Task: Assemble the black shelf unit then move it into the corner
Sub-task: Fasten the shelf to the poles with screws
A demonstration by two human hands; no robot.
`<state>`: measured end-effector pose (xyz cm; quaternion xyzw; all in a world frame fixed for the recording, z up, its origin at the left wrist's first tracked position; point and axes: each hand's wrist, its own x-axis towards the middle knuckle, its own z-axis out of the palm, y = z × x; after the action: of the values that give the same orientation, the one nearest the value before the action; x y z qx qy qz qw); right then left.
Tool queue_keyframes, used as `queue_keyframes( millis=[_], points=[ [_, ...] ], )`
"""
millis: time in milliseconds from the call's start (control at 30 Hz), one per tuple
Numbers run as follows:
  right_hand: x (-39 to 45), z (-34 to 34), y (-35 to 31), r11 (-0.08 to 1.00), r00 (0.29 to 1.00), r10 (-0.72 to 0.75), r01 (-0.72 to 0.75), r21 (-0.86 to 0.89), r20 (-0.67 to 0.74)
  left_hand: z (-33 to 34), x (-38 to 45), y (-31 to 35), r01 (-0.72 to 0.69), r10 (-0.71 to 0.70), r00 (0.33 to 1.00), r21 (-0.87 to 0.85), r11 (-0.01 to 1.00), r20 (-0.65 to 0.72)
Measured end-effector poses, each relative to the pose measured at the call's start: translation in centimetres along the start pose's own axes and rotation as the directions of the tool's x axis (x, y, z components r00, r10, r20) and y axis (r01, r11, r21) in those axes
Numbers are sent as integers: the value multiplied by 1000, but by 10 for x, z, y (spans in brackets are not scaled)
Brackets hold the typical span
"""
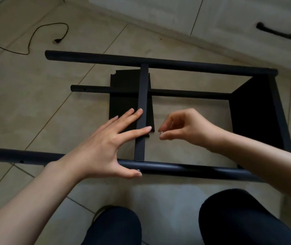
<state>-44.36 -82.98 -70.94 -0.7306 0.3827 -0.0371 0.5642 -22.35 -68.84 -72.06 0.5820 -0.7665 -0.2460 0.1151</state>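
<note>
left grip (105, 144) splayed flat, right grip (181, 128) pinching

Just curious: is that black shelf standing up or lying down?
Lying down: the shelf unit's long poles run flat along the tiled floor.

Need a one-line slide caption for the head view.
Left hand steadies the middle shelf panel of the black shelf unit while the right hand pinches a small screw.

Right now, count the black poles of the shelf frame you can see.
3: the far pole nearest the cabinets, the thinner-looking middle pole low by the floor, and the near pole under the left hand. A fourth may be hidden.
</note>
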Motion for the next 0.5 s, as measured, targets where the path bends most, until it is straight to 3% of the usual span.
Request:
queue_keyframes(
  millis=[100,200,500],
  points=[
    [-2,7,5,965,974,131,-167,200,183,1,-1,-1,5,-5,1000,-8,1000,-12],
    [3,12,8,916,914,208,-307,260,348,2,-1,-2,-2,2,1000,-21,1000,-17],
    [19,38,13,851,815,233,-435,294,530,2,-1,-2,-9,8,1000,-38,999,-22]
  ],
)
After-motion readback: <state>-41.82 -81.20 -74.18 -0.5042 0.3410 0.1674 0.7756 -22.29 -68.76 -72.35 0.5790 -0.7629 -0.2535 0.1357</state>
